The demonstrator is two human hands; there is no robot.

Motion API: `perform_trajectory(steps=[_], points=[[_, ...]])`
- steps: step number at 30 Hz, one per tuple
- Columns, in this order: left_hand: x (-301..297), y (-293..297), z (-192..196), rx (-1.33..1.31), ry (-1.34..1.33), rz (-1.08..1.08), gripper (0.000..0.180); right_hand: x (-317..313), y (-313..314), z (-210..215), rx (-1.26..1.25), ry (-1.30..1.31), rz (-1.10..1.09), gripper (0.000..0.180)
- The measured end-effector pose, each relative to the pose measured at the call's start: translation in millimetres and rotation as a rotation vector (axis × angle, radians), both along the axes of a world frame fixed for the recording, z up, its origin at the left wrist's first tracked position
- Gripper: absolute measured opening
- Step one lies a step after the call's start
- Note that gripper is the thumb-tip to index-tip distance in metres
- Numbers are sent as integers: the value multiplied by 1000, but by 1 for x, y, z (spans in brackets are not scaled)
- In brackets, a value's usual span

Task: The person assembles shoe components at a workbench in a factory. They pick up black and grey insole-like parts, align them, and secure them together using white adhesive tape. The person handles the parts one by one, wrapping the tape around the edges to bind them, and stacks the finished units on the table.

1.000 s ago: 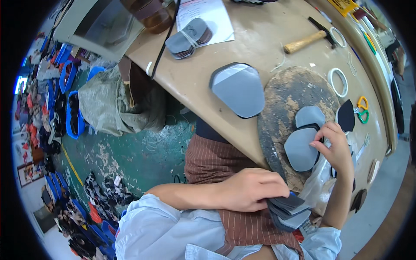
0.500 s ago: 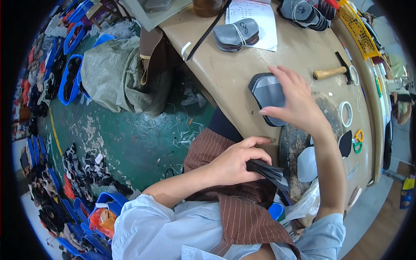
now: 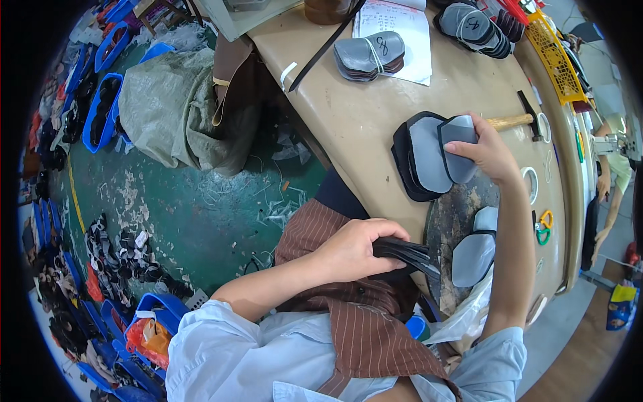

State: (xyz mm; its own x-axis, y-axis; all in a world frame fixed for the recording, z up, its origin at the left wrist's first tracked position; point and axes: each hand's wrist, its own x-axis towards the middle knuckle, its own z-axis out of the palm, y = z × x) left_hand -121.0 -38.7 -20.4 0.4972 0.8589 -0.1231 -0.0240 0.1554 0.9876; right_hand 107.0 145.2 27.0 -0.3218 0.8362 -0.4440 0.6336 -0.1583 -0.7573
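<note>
My left hand (image 3: 365, 249) is closed round a bundle of thin, flat black cut pieces (image 3: 405, 254), held above my lap by the table edge. Between the thumb and fingers of my right hand (image 3: 492, 151) is a flat grey cut piece with a dark edge (image 3: 461, 151). It overlaps the right side of a fanned-out stack of similar grey and black pieces (image 3: 427, 151) lying on the table. Below that hand a round, worn block (image 3: 445, 221) carries another grey piece with a dark edge (image 3: 473, 258) and a smaller pale grey one.
A tied grey bundle (image 3: 368, 55) lies on written paper (image 3: 416, 40); more tied bundles (image 3: 469, 27) are at the back. To the right are a hammer (image 3: 538, 124), a white tape roll (image 3: 529, 184), scissors (image 3: 544, 224) and a yellow basket (image 3: 554, 57). Another person's arm (image 3: 609, 208) shows far right.
My right hand, open over the stack before, has moved right and now grips a grey piece at the stack's right side. The stack is spread wider. My left hand keeps its bundle.
</note>
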Motion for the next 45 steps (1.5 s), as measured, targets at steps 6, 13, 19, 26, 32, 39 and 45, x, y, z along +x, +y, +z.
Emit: perform_trajectory(steps=[6, 13, 19, 26, 32, 39, 45], points=[[3, 2, -2, 103, 0, 45, 34, 1, -23, -1, 641, -15, 214, 30], [5, 5, 2, 20, 36, -42, 32, 36, -40, 5, 208, 326, 93, 31], [3, 15, 31, -81, -5, -256, 31, 102, -77, 10, 206, 710, -225, 48], [11, 112, 59, 14, -132, -54, 37, 181, -143, 39, 348, 747, -505, 57], [31, 166, 6, 425, 614, 72, 58, 204, -223, 38, 319, 918, -435, 49], [22, 145, 4, 912, 681, 312, 74, 254, -318, 45, 542, 721, -793, 57], [51, 115, 32, 1021, 693, 361, 47, 282, -363, 91, 728, 881, -803, 49]])
